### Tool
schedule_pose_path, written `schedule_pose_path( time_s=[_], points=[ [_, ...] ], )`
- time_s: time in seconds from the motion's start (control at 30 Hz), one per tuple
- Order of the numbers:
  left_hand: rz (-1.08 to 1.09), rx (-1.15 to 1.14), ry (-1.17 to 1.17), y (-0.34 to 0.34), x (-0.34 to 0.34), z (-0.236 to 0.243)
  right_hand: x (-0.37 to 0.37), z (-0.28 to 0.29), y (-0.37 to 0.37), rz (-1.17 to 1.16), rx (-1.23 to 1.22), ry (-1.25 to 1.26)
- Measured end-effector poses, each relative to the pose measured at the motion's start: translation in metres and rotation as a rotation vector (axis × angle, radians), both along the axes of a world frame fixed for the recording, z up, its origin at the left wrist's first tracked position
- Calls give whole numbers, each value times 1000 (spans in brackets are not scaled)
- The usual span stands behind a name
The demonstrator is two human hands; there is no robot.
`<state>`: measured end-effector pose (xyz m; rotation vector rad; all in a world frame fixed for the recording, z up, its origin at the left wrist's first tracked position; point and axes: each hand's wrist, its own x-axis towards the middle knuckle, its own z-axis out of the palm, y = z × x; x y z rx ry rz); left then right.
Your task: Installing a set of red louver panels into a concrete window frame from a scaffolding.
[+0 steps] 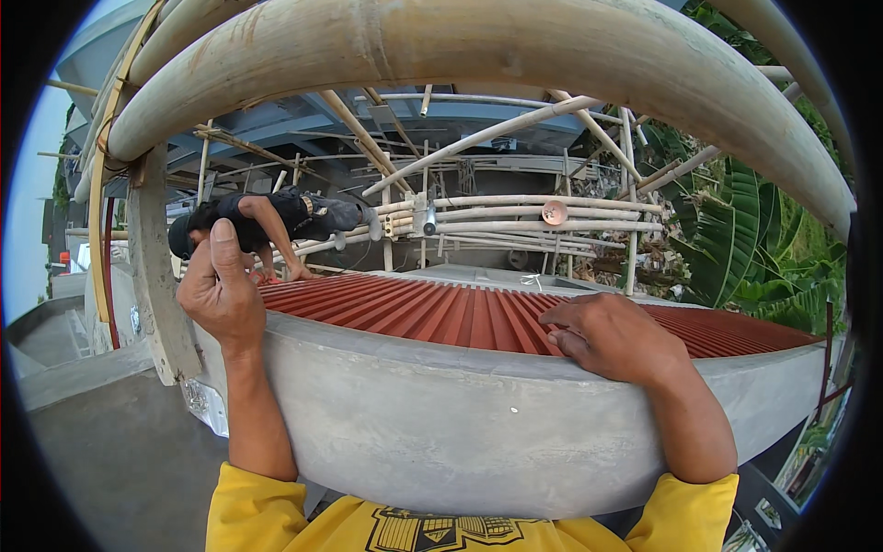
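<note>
Smooth conc. wall (460, 423), ribbed red panel (432, 313); R hand (624, 339) part-open, L hand (223, 299) grip unclear

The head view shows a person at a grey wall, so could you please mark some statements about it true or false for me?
1. The red ribbed panel lies beyond the smooth grey concrete wall, on the far side from the wearer. True.
2. The wearer's bare left hand has its thumb pointing down. False: the thumb points up.
3. The wearer's bare right hand reaches over the wall's top edge. True.
4. The round orange-pink dish is left of the dark-clad co-worker. False: it is to the right, at the pale bamboo poles.
5. The wearer's sleeves are blue. False: they are yellow.
</note>
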<state>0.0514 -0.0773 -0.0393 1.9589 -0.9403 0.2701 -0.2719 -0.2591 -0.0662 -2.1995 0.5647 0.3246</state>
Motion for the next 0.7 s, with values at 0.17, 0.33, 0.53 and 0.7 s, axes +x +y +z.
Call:
schedule_pose_path(
  time_s=[0.17,0.33,0.53,0.7],
  points=[
    [-19,-24,0,1,0,-1,1,1,0,22,1,22],
    [-6,-54,34,-3,-5,2,2,2,-2,43,-6,56],
    [-68,-68,-25,-2,-4,-1,3,3,-2,34,0,58],
    [-36,-148,-34,3,-1,-1,2,3,-2,47,-1,60]
  ],
)
